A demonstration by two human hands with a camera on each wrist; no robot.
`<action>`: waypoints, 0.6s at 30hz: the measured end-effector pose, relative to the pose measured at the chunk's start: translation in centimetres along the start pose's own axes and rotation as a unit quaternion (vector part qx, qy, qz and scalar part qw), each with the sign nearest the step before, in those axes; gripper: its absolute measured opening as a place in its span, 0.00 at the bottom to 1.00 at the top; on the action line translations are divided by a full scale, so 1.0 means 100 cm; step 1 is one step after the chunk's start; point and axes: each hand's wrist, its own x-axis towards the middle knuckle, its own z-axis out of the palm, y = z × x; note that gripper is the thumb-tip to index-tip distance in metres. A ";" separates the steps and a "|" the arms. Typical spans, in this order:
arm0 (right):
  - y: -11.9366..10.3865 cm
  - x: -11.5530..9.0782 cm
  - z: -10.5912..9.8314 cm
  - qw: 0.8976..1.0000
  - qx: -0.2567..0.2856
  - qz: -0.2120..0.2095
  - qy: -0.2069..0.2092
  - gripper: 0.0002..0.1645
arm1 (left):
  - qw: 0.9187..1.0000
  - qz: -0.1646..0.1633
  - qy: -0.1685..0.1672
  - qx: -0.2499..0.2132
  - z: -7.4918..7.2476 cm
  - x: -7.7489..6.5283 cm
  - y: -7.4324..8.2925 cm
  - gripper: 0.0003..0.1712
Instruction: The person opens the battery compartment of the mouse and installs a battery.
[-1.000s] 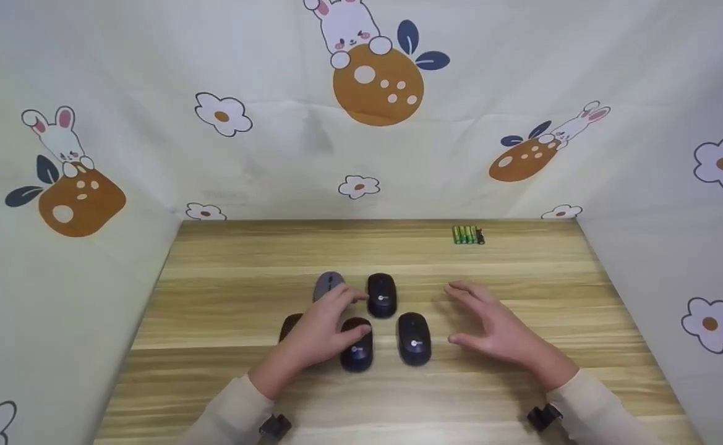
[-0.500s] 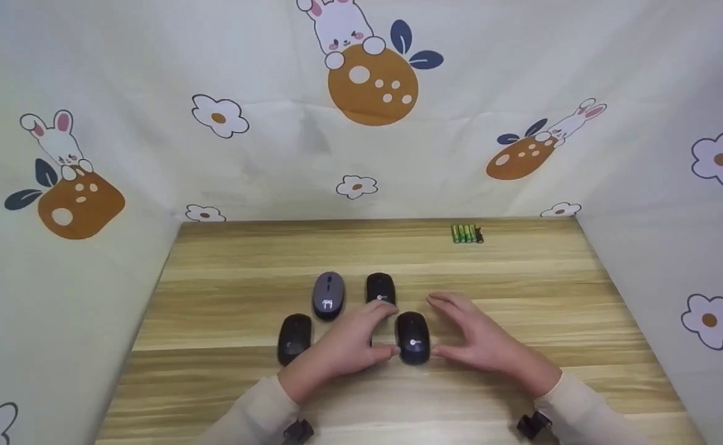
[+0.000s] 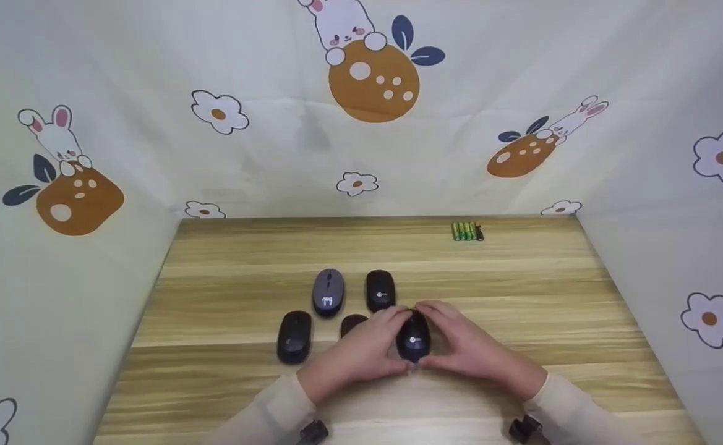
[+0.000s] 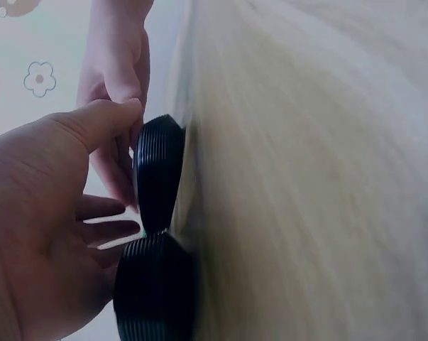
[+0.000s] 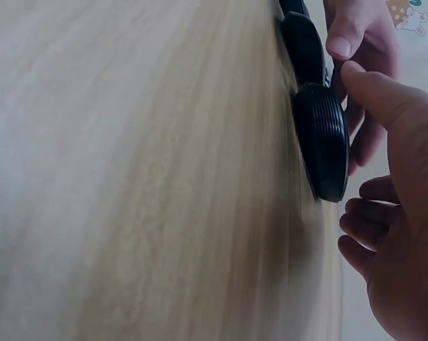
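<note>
Cloth [image 3: 274, 154] printed with rabbits is hung behind the wood-grain bench [image 3: 225, 247]. Around one black computer mouse [image 3: 414, 339] on it, the left hand [image 3: 370, 347] and right hand [image 3: 465, 345] are held, fingers [image 4: 108, 231] parted and loosely bent; whether contact is made cannot be told. Four other mice [image 3: 294, 337] are placed leftward, one grey. Green batteries [image 3: 464, 232] are lined up near the far edge.

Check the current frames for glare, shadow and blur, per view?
Head: fairly even lighting, with a pale sheen on the near part of the light-brown wood-grain table; left wrist: table grain smeared, whitish wash toward the upper right; right wrist: grain soft too, with a diffuse dark shadow on the table below the black oval computer mouse with ribbed sides.
</note>
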 end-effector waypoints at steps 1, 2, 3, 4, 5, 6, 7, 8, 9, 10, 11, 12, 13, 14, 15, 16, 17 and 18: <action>0.000 0.000 0.001 1.000 0.001 0.002 -0.003 0.65 | 1.000 -0.003 -0.002 0.004 0.002 0.000 0.000 0.58; -0.001 0.001 0.002 1.000 0.003 0.003 -0.004 0.65 | 1.000 -0.008 -0.004 0.005 0.003 0.001 0.001 0.59; -0.001 0.001 0.004 1.000 0.005 0.003 -0.005 0.65 | 1.000 -0.010 -0.005 0.009 0.004 0.001 0.001 0.59; -0.001 0.001 0.005 1.000 0.006 0.003 -0.007 0.65 | 1.000 -0.013 -0.005 0.012 0.005 0.001 0.002 0.59; -0.001 0.002 0.006 1.000 0.006 0.004 -0.008 0.65 | 1.000 -0.016 -0.005 0.013 0.005 0.001 0.002 0.59; -0.001 0.002 0.007 1.000 0.007 0.005 -0.009 0.64 | 1.000 -0.018 -0.005 0.015 0.006 0.001 0.003 0.59; -0.001 0.001 0.008 1.000 0.007 0.007 -0.009 0.64 | 1.000 -0.019 -0.004 0.017 0.007 0.002 0.003 0.59; -0.001 0.001 0.008 1.000 0.007 0.009 -0.010 0.64 | 1.000 -0.020 -0.003 0.021 0.007 0.002 0.003 0.59; -0.001 0.001 0.009 1.000 0.008 0.011 -0.010 0.64 | 0.999 -0.021 -0.001 0.026 0.008 0.002 0.004 0.59; -0.001 0.001 0.009 1.000 0.008 0.013 -0.010 0.64 | 0.999 -0.023 0.000 0.030 0.009 0.003 0.004 0.59; -0.001 0.001 0.009 1.000 0.009 0.015 -0.010 0.63 | 0.999 -0.023 0.003 0.036 0.009 0.004 0.004 0.59; -0.001 0.001 0.009 1.000 0.010 0.015 -0.009 0.63 | 0.999 -0.024 0.004 0.044 0.010 0.004 0.005 0.58; -0.001 0.002 0.009 1.000 0.011 0.016 -0.009 0.62 | 0.999 -0.023 0.006 0.049 0.011 0.005 0.005 0.58; -0.001 0.002 0.009 1.000 0.013 0.017 -0.010 0.62 | 0.998 -0.023 0.009 0.055 0.011 0.005 0.005 0.57; -0.001 0.002 0.010 1.000 0.013 0.017 -0.009 0.61 | 0.998 -0.022 0.011 0.058 0.011 0.005 0.005 0.56; -0.001 0.002 0.009 1.000 0.012 0.017 -0.008 0.61 | 0.998 -0.021 0.013 0.060 0.011 0.006 0.006 0.56; -0.001 0.003 0.009 1.000 0.012 0.017 -0.006 0.61 | 0.998 -0.019 0.015 0.061 0.010 0.006 0.006 0.55; -0.001 0.003 0.009 1.000 0.013 0.015 -0.005 0.60 | 0.998 -0.018 0.015 0.060 0.010 0.006 0.006 0.55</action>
